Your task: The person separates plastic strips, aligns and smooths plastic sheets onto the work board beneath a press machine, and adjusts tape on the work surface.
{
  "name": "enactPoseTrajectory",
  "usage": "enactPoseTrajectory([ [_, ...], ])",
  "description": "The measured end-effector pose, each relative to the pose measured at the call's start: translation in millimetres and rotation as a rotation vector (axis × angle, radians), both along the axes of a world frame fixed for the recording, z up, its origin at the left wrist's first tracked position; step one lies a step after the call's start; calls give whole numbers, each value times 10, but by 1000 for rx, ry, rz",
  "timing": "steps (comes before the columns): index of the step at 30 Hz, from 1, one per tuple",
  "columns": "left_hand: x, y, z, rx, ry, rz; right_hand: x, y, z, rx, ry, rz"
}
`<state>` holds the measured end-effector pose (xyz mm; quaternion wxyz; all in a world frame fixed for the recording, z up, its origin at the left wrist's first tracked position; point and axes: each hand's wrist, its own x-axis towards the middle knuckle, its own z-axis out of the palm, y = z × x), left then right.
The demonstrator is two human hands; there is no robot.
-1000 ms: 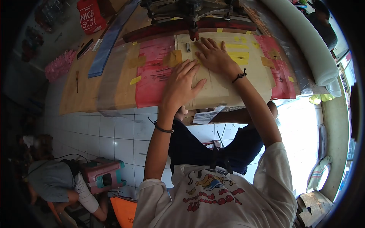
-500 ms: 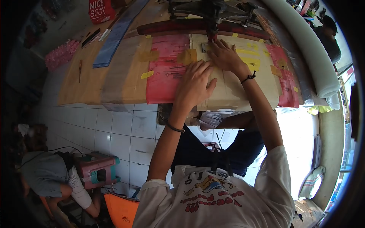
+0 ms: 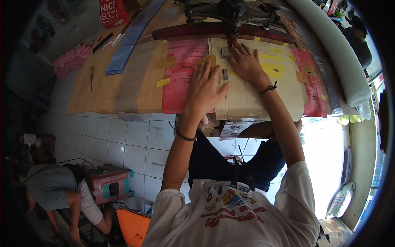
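My left hand (image 3: 204, 89) lies with fingers stretched out over the edge where a pink-red sheet (image 3: 175, 92) meets a beige sheet (image 3: 263, 96). On the beige sheet my right hand (image 3: 246, 65) rests flat, its fingertips close to the red tip (image 3: 232, 41) of a dark metal frame. Between the hands are two small dark metal pieces, an upper one (image 3: 223, 53) and a lower one (image 3: 225, 74). Neither hand visibly grips anything. Yellow tape (image 3: 273, 70) sticks to the beige sheet right of my right hand.
A dark metal frame (image 3: 242, 14) with a long curved bar (image 3: 189, 32) spans the table's back. Blue strips (image 3: 123, 53) lie left, and a white roll (image 3: 345, 70) runs along the right. Another person (image 3: 53, 187) bends beside a pink stool (image 3: 109, 183); a second person (image 3: 357, 43) is far right.
My left hand has shifted slightly left, away from my right hand, and the lower metal piece now shows between them. My right hand stays almost in place. The whole view has shifted slightly.
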<state>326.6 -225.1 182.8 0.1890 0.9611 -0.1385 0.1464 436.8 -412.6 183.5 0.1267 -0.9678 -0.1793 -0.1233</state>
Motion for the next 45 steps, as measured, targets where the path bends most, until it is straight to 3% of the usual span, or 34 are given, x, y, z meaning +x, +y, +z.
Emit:
enactPoseTrajectory([
  [11,-159,890,-37,116,2,169,-25,12,22,0,16,-11],
  [17,-147,777,506,217,259,205,-26,16,19,6,33,-15],
  [20,83,547,304,138,26,-32,-18,29,21,0,31,-14],
  [23,258,287,6,142,-16,-265,-29,28,-8,12,21,-18],
  [45,219,109,135,190,40,-240,-45,18,97,0,83,5],
])
